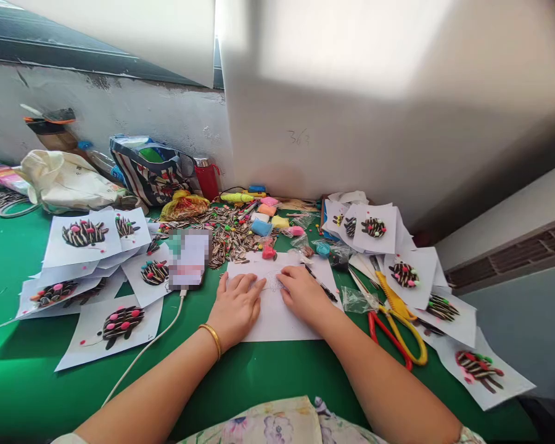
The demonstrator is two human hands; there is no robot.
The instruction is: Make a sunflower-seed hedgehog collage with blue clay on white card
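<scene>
A white sheet of paper [282,330] lies in front of me, with a faint rounded pencil-like drawing [272,280] at its middle. My left hand [238,305] rests flat on the sheet's left side, fingers spread and nothing in them; a gold bangle is on that wrist. On the other side of the drawing is my right hand [305,296], its fingers bent and close together, tips down at the drawing's edge. Anything under those fingertips is hidden. A black pen [321,283] lies beside the right hand. Just above the sheet sits a red clay lump [269,251].
Sunflower seeds [231,231] lie heaped behind the sheet, near coloured clay packs [262,227]. A phone [189,259] with a white cable is at left. Scissors [400,320] lie at right. Seed-picture cards [123,324] are stacked on both sides. A red flask [206,179] stands behind.
</scene>
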